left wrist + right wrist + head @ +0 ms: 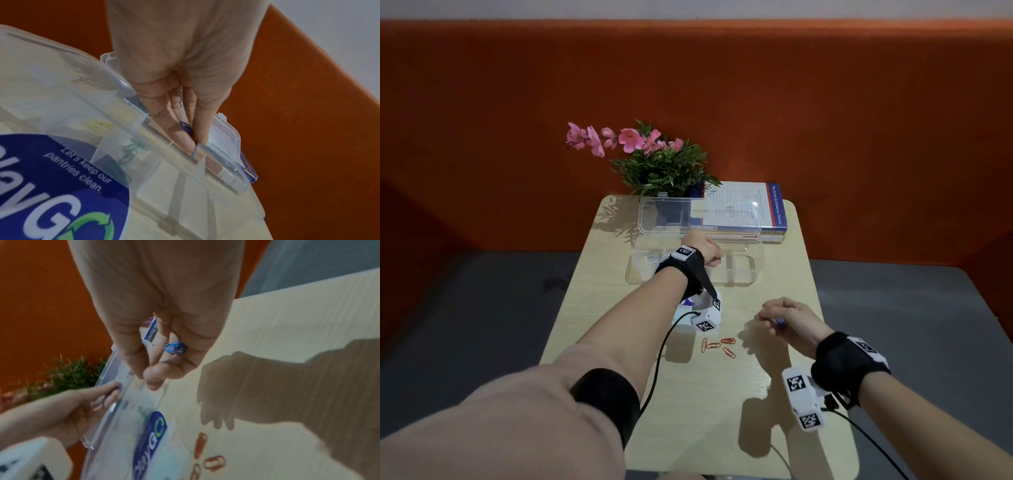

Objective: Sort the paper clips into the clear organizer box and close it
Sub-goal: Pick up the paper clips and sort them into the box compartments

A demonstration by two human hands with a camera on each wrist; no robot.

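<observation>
Paper clips, orange (719,346), lie loose on the surface (688,394) nearer than the organizer box (739,270). Right hand (786,317), just short of the box, holds blue clips (176,348). Left hand (703,251), over the open box, pinches a blue clip (186,126); green clips (131,151) sit inside one compartment.

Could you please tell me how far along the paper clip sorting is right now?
Partly done. Yellow clips and green clips already lie in separate compartments of the open box. The left hand pinches a blue clip over it; the right hand holds more blue clips. Orange clips remain on the table, and the lid is still up.
</observation>
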